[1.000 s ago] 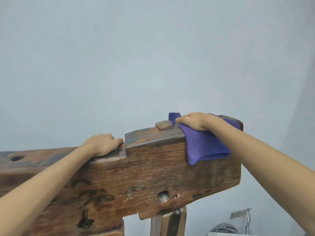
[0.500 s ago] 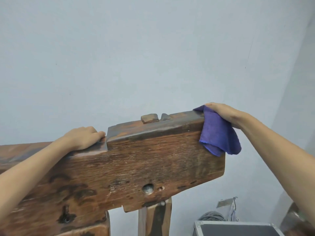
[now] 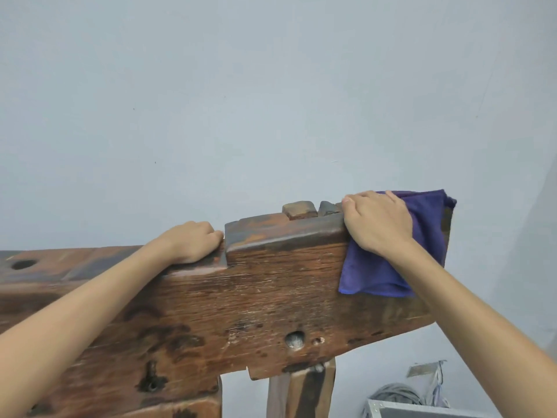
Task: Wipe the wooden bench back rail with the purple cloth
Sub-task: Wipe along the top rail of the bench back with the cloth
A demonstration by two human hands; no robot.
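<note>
At rail end, R hand presses purple cloth.

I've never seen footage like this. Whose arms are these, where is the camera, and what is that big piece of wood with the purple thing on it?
No machine here: these are a person's two bare arms, filmed by one wide-angle camera worn on their head, looking forward and down. That is why the arms reach in from the bottom corners.

The big dark timber is a wooden bench back rail, worn, with holes and a raised block on top. Behind it is a plain pale wall.

The right hand presses a purple cloth over the rail's top edge near its end; the cloth hangs down the front face. The left hand rests on the rail's lower step, holding nothing, seemingly for steadying. Grey cables and a metal-edged case sit bottom right.
</note>
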